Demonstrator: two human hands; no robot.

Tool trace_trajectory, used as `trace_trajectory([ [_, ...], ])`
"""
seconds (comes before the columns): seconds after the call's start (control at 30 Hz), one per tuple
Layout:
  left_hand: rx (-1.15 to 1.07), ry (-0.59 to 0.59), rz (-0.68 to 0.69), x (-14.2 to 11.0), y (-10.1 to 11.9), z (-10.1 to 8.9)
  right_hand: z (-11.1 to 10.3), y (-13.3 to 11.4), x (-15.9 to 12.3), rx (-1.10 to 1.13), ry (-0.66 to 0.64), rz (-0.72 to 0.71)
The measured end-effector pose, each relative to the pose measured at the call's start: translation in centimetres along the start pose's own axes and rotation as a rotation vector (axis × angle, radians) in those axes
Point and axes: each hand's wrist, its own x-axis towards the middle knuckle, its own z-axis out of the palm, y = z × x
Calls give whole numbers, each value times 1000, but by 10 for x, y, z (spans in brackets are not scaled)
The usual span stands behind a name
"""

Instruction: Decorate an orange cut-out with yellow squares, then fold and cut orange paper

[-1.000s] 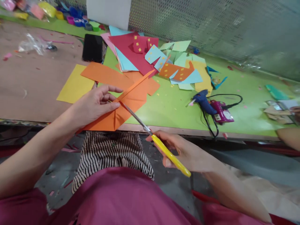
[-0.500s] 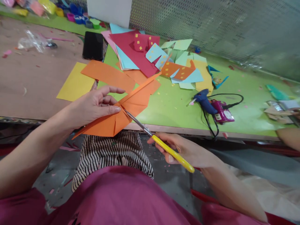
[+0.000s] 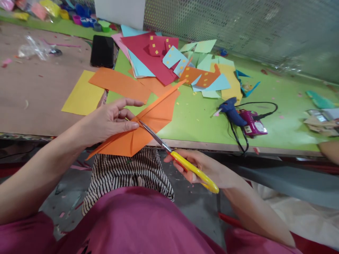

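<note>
Pinched between the thumb and fingers of my left hand [image 3: 116, 118] is a folded sheet of orange paper [image 3: 159, 114], creased and held tilted over the table's front edge. My right hand [image 3: 197, 164] is closed around the yellow handles of a pair of scissors [image 3: 194, 171], with some red on their inner side. The metal blades point up and left and lie against the paper near its middle fold, close to my left thumb. The blades look nearly closed; whether paper lies between them I cannot tell.
Behind the paper lie an orange strip [image 3: 120, 84], a yellow sheet [image 3: 83, 93], a phone [image 3: 102, 51] and a dark red sheet [image 3: 148, 53] among coloured cut-outs. A blue glue gun [image 3: 231, 111] with its cord rests by a magenta box [image 3: 253, 123]. Another person's arm [image 3: 329, 151] shows at right.
The scissors have turned slightly, so more of their red inner handle shows. The orange paper has tilted a little. My hands stay in nearly the same place, and the view has shifted slightly.
</note>
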Motion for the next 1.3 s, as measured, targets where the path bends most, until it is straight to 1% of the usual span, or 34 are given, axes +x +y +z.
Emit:
trace_trajectory([
  [0.13, -8, 0, -1, 0, -2, 2, 3, 1, -2, 0, 40, -9],
  [0.37, 105, 64, 60, -2, 2, 5, 4, 1, -3, 41, 48, -32],
  [0.6, 161, 42, 58, -6, 7, 6, 9, -5, -1, 43, 42, -10],
  [0.9, 138, 67, 92, -10, 4, 6, 10, -8, 4, -6, 64, -71],
  [1.07, 59, 15, 81, -10, 3, 6, 11, -10, 4, -30, 71, -68],
  [1.2, 34, 17, 66, -10, 5, 8, 13, -14, 3, -44, 84, -65],
  [1.3, 28, 18, 64, -11, 5, 8, 12, -15, 2, -95, 98, -57],
])
